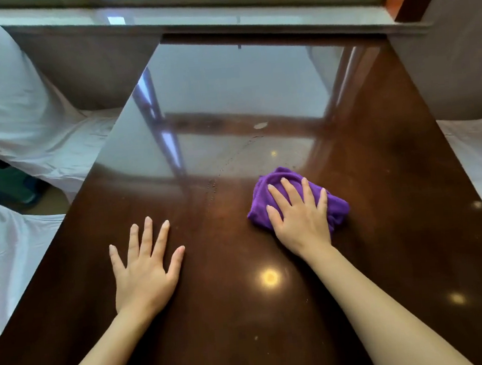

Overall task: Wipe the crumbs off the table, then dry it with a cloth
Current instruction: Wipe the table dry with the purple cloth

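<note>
Cloth [297, 199] lies bunched under flat right hand [300, 217]; left hand [145, 268] splayed on table [379, 169].

The glossy dark brown wooden surface [379, 169] fills the frame's middle. A bunched purple microfibre cloth [336, 207] lies right of centre under the flat right hand [301, 220]. The left hand [144, 275] rests palm-down, lower left. Fine droplets [213, 185] trail near centre.
</note>
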